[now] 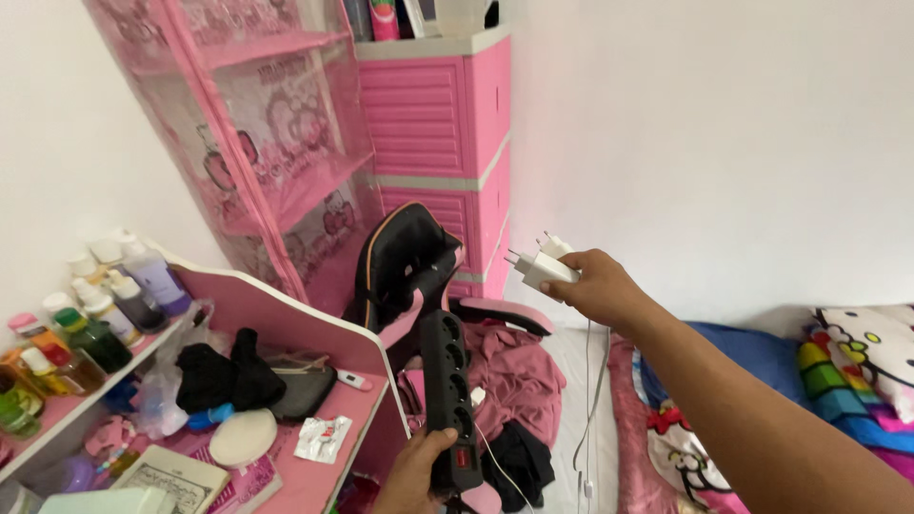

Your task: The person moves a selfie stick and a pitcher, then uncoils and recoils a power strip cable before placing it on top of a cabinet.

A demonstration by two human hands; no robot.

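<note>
My left hand grips the lower end of a black power strip with several sockets and a red switch, held upright at the bottom centre. My right hand is raised to the right of it and holds two white charger plugs, their prongs pointing left. Thin white cables hang down from the plugs toward the bed. The plugs are apart from the strip, above and to its right.
A pink desk at left carries a black cloth, a white round pad and a book; its shelf holds several bottles. Behind stand a black-and-pink chair draped with maroon clothes, a pink rack and pink drawers. A bed with colourful bedding lies right.
</note>
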